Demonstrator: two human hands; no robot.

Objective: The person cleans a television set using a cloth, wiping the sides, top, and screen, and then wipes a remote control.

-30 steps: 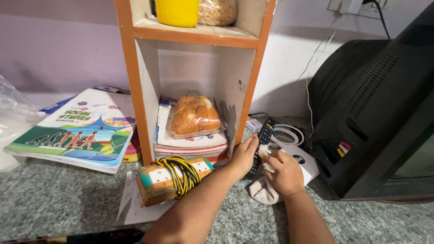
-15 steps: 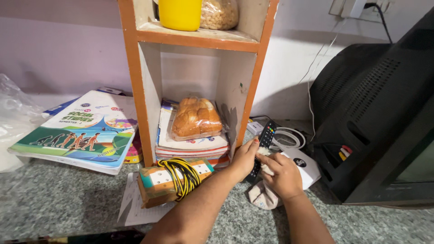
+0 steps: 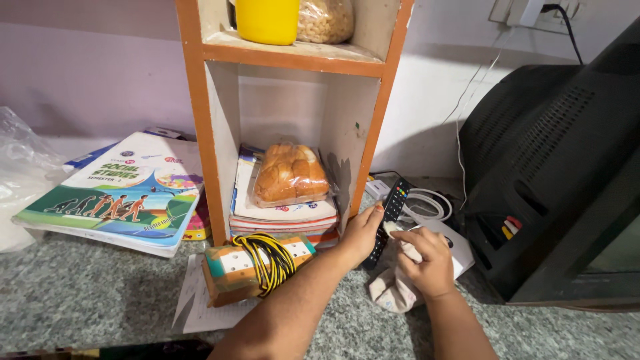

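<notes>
The remote (image 3: 389, 212) is the thing I watch. It is black and long, and it stands tilted, with its button end up and away from me and its low end down by the counter (image 3: 80, 293). It sits just right of the orange shelf (image 3: 200, 133) and in front of the white box (image 3: 460, 250). My left hand (image 3: 362, 233) is closed around its lower half from the left side, thumb near the buttons. My right hand (image 3: 427, 261) is just beside it, on the right, curled shut on a pale cloth (image 3: 393, 290) that hangs down to the counter. The cloth end touches the remote near its middle. Both hands are close, but the left one has the hold. The big dark TV (image 3: 553, 167) stands farther right, well apart.
</notes>
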